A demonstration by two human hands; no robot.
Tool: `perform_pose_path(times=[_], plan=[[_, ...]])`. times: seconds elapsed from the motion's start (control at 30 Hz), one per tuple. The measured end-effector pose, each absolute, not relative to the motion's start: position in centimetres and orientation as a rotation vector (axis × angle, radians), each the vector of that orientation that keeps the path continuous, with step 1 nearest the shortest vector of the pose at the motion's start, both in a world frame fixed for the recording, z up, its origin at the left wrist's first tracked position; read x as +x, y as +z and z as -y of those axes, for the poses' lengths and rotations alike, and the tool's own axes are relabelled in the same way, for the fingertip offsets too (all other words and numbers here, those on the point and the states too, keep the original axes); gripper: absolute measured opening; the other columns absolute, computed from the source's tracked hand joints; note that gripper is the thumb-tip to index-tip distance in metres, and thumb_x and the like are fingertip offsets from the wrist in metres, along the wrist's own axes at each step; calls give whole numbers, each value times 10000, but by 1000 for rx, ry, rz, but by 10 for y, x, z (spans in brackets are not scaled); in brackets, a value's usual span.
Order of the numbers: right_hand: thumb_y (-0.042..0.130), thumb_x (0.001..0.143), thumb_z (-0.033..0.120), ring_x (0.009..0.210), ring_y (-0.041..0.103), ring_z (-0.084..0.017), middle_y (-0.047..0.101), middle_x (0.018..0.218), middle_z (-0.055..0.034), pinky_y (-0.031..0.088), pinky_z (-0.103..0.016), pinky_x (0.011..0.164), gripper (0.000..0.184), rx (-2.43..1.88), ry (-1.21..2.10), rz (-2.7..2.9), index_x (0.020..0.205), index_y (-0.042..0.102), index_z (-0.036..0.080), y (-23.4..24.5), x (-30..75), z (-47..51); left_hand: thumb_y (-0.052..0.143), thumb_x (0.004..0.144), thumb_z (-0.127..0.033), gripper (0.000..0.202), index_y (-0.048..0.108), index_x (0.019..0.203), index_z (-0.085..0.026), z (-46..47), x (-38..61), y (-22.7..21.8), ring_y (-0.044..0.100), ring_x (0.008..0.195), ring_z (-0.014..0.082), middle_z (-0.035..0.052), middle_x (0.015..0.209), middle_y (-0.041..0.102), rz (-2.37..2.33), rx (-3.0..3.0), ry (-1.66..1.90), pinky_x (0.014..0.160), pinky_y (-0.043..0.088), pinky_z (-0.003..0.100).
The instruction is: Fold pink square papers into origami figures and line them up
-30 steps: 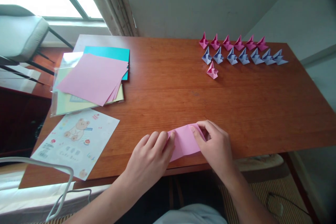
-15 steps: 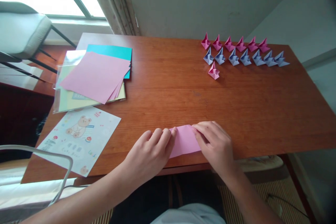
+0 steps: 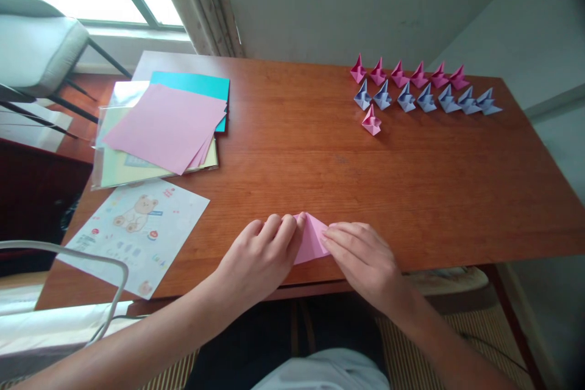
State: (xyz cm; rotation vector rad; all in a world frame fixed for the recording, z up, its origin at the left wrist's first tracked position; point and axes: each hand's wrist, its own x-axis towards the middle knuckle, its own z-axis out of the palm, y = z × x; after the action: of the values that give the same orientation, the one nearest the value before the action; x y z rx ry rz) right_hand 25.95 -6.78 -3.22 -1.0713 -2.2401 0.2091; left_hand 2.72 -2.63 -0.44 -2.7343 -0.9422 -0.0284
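Note:
A pink sheet of origami paper (image 3: 311,242) lies near the table's front edge, partly hidden by both hands. My left hand (image 3: 265,254) is closed over its left part, fingers curled and fingertips at the upper edge. On the right, my right hand (image 3: 363,259) grips the folded-over corner, its fingers pressed together on the paper. The right side now slants down from a peak near the left fingertips. Beyond the hands sits a folded pink paper figure (image 3: 372,121), with a row of lilac figures (image 3: 406,99) and a row of darker pink ones (image 3: 400,75) behind it.
At the left are pink paper sheets (image 3: 169,125) on a teal sheet (image 3: 196,80) and a clear packet (image 3: 107,173). A white bear-printed sheet (image 3: 137,237) lies nearer me. A white curved tube (image 3: 91,258) crosses the left corner. A chair (image 3: 43,42) stands by the window.
My right hand has moved left and slightly down, folding the paper's upper right corner over into a slant. My left hand stays on the left part. The view has shifted slightly.

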Motion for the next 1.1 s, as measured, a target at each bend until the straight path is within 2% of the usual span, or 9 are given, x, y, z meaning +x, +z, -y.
perform_pose_path(times=[0.2,0.37,0.67,1.1], plan=[[683,897,26,1084,667,-271,767,1140,-116,545,-438,916,241,-983,170,2301,1134,708,60,-30,257,69,502,966,-115,399,547,1357,-47,28,27,-5,571,764,183,69,926,617,935,-2751,-27,592,408,342],[690,895,29,1044,672,-262,778,1097,-110,551,-431,896,185,-952,157,2314,1075,724,55,-29,254,67,491,974,-126,392,556,1355,-63,29,26,-6,579,779,179,72,943,624,952,-2748,-26,598,414,331],[679,896,22,1104,662,-295,771,1141,-127,534,-434,864,199,-902,153,2374,1086,731,49,-34,263,72,471,978,-121,406,545,1371,-52,28,27,-5,572,763,178,58,916,616,964,-2757,-26,573,431,334],[670,897,23,1136,661,-263,767,1183,-82,514,-422,919,238,-910,187,2363,1117,730,88,-40,264,73,481,983,-125,393,530,1368,-63,28,27,-7,564,752,176,54,904,609,982,-2762,-36,577,416,337]])
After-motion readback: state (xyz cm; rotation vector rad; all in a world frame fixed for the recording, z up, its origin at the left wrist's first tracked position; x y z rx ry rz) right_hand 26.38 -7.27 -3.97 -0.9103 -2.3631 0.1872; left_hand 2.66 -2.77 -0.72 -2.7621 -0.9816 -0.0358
